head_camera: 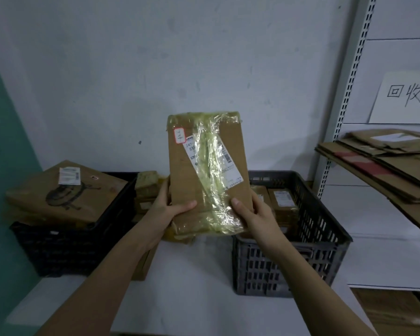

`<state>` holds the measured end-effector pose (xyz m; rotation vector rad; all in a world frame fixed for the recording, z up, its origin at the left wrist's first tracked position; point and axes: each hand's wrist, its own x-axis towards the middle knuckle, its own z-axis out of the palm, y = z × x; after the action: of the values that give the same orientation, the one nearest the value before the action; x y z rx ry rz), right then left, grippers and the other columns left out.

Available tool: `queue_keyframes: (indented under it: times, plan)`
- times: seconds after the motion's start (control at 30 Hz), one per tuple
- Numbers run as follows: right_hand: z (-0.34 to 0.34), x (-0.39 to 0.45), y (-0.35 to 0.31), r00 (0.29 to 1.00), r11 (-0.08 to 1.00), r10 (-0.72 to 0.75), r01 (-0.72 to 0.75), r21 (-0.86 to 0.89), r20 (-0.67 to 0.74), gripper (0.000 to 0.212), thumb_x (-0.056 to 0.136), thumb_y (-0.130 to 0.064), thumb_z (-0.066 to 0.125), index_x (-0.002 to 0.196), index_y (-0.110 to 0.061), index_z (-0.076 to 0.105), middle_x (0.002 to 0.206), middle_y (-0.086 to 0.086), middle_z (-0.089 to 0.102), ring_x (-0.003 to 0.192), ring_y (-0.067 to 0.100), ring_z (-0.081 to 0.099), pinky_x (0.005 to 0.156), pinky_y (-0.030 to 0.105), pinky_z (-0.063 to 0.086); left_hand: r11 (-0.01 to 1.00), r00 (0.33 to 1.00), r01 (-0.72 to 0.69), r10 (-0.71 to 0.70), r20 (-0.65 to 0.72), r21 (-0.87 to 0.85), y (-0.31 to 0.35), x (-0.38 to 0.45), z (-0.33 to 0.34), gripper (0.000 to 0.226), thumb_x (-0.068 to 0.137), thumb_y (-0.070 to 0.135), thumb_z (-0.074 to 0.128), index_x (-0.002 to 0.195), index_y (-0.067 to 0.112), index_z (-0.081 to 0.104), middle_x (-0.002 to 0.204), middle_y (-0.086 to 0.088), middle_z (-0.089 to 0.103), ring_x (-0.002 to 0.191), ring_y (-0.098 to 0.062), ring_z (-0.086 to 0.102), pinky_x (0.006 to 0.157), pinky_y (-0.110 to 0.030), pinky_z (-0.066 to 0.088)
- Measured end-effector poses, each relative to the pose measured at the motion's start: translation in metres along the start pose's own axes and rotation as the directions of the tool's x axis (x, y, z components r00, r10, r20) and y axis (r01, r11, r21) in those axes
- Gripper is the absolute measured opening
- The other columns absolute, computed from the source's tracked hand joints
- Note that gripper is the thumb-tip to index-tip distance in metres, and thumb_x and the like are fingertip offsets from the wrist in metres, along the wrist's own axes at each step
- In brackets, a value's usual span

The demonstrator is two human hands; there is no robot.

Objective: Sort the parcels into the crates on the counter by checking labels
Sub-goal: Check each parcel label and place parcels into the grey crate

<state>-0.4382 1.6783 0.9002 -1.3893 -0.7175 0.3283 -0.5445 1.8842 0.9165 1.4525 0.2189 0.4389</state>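
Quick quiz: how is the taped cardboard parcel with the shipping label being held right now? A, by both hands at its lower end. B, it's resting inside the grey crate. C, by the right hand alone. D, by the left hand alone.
A: the left hand and right hand both grip the lower end of the taped parcel, held up above the counter.

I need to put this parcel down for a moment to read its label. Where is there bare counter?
Bare counter lies in front, between the black crate and the grey crate. Behind the held parcel, between the crates, small parcels crowd the space. The black crate is piled over its rim.
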Motion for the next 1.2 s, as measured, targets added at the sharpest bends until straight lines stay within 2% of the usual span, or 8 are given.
queue_keyframes:
  times: [0.13,0.27,0.33,0.5,0.63,0.77,0.97,1.2]
  plan:
    - [-0.014,-0.004,-0.003,0.991,1.000,-0.017,0.020,0.016,-0.135,0.026,0.099,-0.024,0.060,0.123,-0.032,0.063,0.109,-0.008,0.074,0.100,0.016,0.072,0.084,0.033,0.058,0.996,0.996,-0.059,0.062,-0.058,0.064,0.014,-0.003,-0.001,0.110,0.058,0.042,0.088,0.148,0.051,0.025,0.140,0.006,0.053,0.116,-0.019,0.063,0.090,-0.049,0.057]
    - [-0.025,-0.007,-0.009,0.997,1.000,-0.004,0.004,0.003,-0.073,0.032,0.098,-0.016,0.061,0.121,-0.039,0.065,0.109,-0.008,0.074,0.096,0.015,0.073,0.080,0.034,0.060,0.939,0.930,-0.258,0.305,-0.203,0.229,0.054,0.013,-0.013,0.100,0.069,0.042,0.085,0.146,0.056,0.022,0.148,0.013,0.034,0.116,-0.010,0.055,0.082,-0.031,0.057]
    - [-0.029,-0.008,-0.016,0.999,1.000,-0.003,0.002,-0.023,-0.036,0.035,0.097,-0.015,0.063,0.117,-0.043,0.064,0.106,-0.012,0.075,0.092,0.012,0.073,0.073,0.024,0.059,0.899,0.923,-0.246,0.332,-0.197,0.362,0.068,0.020,-0.023,0.086,0.068,0.044,0.087,0.141,0.049,0.041,0.149,0.011,0.044,0.117,-0.012,0.058,0.089,-0.032,0.055]
    - [-0.046,-0.008,-0.032,0.977,0.989,-0.106,0.084,-0.122,-0.184,0.029,0.093,-0.021,0.070,0.118,-0.034,0.065,0.113,-0.001,0.072,0.090,0.013,0.073,0.072,0.025,0.059,0.899,0.939,-0.231,0.306,-0.157,0.371,0.066,0.024,-0.021,0.035,0.071,0.037,0.088,0.103,0.032,0.074,0.098,0.004,0.078,0.090,-0.018,0.075,0.078,-0.040,0.062]
    - [-0.053,-0.006,-0.037,0.892,0.994,-0.110,0.111,-0.024,-0.438,0.070,0.084,-0.033,0.080,0.140,-0.030,0.037,0.136,0.000,0.051,0.116,0.020,0.061,0.091,0.044,0.058,0.929,0.876,-0.290,0.355,-0.327,0.231,0.047,0.028,0.008,0.020,0.075,0.031,0.086,0.091,0.029,0.074,0.085,0.007,0.078,0.078,-0.013,0.075,0.057,-0.021,0.057]
    - [-0.047,-0.010,-0.032,0.957,0.996,0.065,-0.046,0.072,-0.283,0.100,0.070,-0.052,0.079,0.149,-0.043,0.019,0.145,0.000,0.046,0.121,0.025,0.059,0.091,0.051,0.058,0.972,0.848,-0.206,0.236,-0.475,0.116,0.031,0.035,0.035,0.024,0.080,0.035,0.082,0.097,0.022,0.070,0.091,0.001,0.077,0.087,-0.019,0.074,0.070,-0.038,0.062]
    - [-0.065,-0.001,-0.025,0.851,0.997,-0.066,0.035,-0.069,-0.521,0.049,0.082,-0.055,0.073,0.124,-0.045,0.050,0.117,-0.013,0.063,0.104,0.012,0.066,0.087,0.044,0.060,0.975,0.871,-0.221,0.208,-0.445,0.025,0.013,0.041,0.072,0.020,0.085,0.029,0.078,0.097,0.025,0.062,0.093,0.004,0.073,0.079,-0.008,0.074,0.061,-0.028,0.060]
    - [-0.114,0.019,-0.028,0.808,0.942,-0.112,-0.099,-0.320,-0.579,0.044,0.087,-0.063,0.062,0.115,-0.032,0.049,0.110,-0.007,0.063,0.095,0.013,0.065,0.073,0.036,0.057,0.984,0.934,-0.150,0.173,-0.312,0.097,-0.015,0.069,0.095,0.020,0.087,0.028,0.075,0.099,0.024,0.059,0.098,0.004,0.070,0.081,-0.009,0.073,0.063,-0.030,0.061]
